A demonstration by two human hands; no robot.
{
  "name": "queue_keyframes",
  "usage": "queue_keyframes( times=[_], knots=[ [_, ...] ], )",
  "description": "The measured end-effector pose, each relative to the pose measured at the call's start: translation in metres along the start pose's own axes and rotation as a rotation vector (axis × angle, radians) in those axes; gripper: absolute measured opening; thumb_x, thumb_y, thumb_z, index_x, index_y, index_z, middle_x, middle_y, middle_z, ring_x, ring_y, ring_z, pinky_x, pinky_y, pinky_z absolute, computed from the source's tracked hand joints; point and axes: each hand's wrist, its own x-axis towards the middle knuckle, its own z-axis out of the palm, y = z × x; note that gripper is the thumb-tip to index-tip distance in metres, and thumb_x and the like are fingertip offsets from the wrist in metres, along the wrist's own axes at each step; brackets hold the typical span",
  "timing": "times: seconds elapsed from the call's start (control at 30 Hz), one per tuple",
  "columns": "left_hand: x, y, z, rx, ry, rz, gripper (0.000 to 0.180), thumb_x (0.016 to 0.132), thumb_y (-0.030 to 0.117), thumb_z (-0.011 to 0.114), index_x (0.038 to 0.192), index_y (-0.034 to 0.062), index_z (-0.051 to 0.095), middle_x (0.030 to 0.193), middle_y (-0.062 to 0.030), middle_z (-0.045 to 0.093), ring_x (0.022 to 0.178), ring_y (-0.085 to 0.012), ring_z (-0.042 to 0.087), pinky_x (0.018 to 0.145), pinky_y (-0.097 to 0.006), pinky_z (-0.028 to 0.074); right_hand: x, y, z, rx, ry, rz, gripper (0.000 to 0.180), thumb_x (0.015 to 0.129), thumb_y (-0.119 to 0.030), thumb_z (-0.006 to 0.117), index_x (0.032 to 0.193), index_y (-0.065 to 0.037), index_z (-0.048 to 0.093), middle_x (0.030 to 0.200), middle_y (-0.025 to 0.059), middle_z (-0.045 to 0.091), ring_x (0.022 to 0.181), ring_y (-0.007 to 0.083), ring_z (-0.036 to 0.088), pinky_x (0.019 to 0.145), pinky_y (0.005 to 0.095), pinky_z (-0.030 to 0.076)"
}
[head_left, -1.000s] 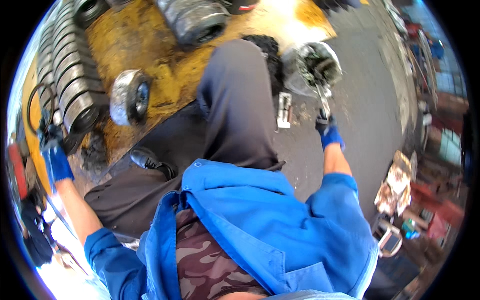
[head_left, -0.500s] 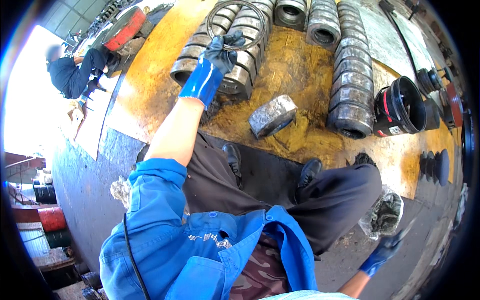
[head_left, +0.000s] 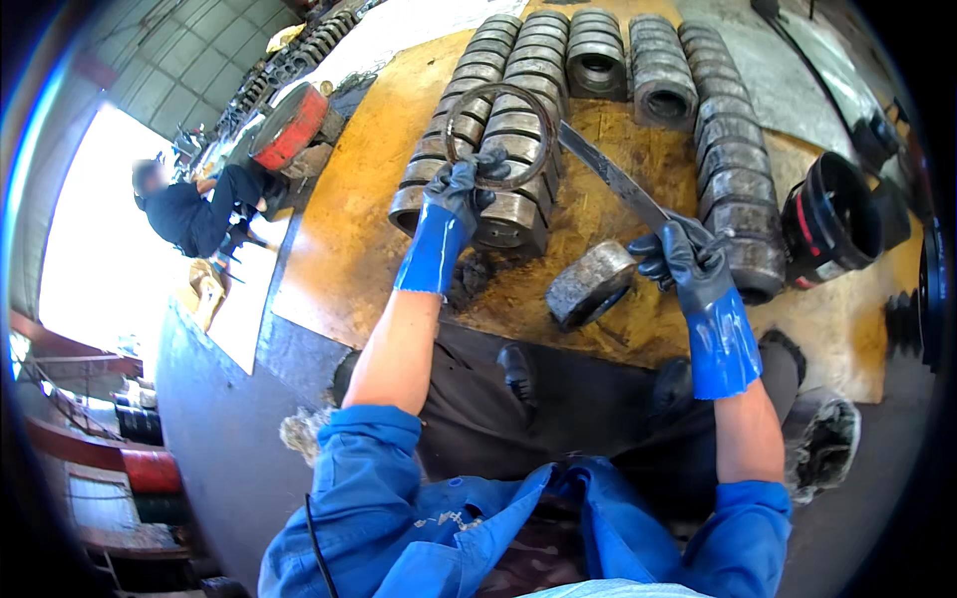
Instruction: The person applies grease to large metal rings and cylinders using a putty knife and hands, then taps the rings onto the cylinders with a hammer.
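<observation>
My left hand (head_left: pixel 459 197), in a blue and black glove, is closed on the lower edge of a thin metal ring (head_left: pixel 550 130), held up in front of rows of thick steel collars (head_left: pixel 513 214). In my gloved right hand (head_left: pixel 690 257) is the near end of a long flat metal blade (head_left: pixel 613 177); whether it is a file or a scraper I cannot tell. The far tip of the blade reaches the ring's right side. Below and between my hands, a single loose steel collar (head_left: pixel 588 287) lies tilted on the yellow board (head_left: pixel 618 140).
Another row of collars (head_left: pixel 740 189) runs along the right, beside a black bucket (head_left: pixel 832 214). A clear bag (head_left: pixel 822 439) rests near my right knee. At the far left a person (head_left: pixel 199 204) sits near a red round part (head_left: pixel 289 128).
My right hand has risen from the low right to the front, bringing the blade up to the ring. My left hand keeps its grip on the ring. The view has shifted.
</observation>
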Motion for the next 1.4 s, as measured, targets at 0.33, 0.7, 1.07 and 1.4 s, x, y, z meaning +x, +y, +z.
queue_keyframes(
  times=[0.33, 0.7, 1.07, 1.4],
  knots=[
    [-0.013, -0.015, -0.013, 0.281, -0.071, -0.239, 0.028, 0.094, 0.026, 0.057, 0.103, 0.0, 0.065, 0.093, -0.0113, 0.07, 0.069, -0.015, 0.065, 0.054, -0.027, 0.053, 0.01, 0.005, 0.007, -1.21, 0.054, -1.071, 0.049, 0.058, -0.004, 0.069, 0.106, -0.014, 0.062, 0.09, 0.0039, 0.063, 0.071, 0.022, 0.06, 0.058, 0.0399, 0.045],
    [-0.021, -0.019, -0.007, 0.646, -0.146, -0.228, 0.025, 0.09, 0.024, 0.064, 0.099, 0.0013, 0.067, 0.088, -0.0077, 0.07, 0.068, -0.0131, 0.064, 0.056, -0.025, 0.049, 0.006, 0.009, 0.003, -1.376, -0.018, -1.111, 0.05, 0.072, -0.006, 0.065, 0.121, -0.016, 0.059, 0.086, 0.0022, 0.062, 0.066, 0.0189, 0.059, 0.056, 0.0371, 0.046],
    [-0.031, -0.02, 0.001, 0.735, -0.142, -0.192, 0.025, 0.09, 0.024, 0.063, 0.1, 0.0015, 0.068, 0.088, -0.0077, 0.07, 0.068, -0.0131, 0.064, 0.058, -0.026, 0.05, 0.006, 0.017, 0.002, -1.332, -0.003, -1.088, 0.044, 0.075, -0.008, 0.066, 0.117, -0.017, 0.06, 0.074, 0.0024, 0.059, 0.061, 0.021, 0.058, 0.052, 0.0377, 0.046],
    [-0.034, -0.023, 0.004, 0.767, -0.13, -0.18, 0.025, 0.091, 0.024, 0.063, 0.1, 0.0016, 0.068, 0.088, -0.0077, 0.07, 0.068, -0.013, 0.063, 0.06, -0.026, 0.05, 0.006, 0.032, -0.001, -1.393, -0.063, -1.011, 0.051, 0.078, -0.013, 0.065, 0.127, -0.02, 0.052, 0.087, 0.0041, 0.064, 0.074, 0.0243, 0.061, 0.072, 0.0435, 0.047]
  ],
)
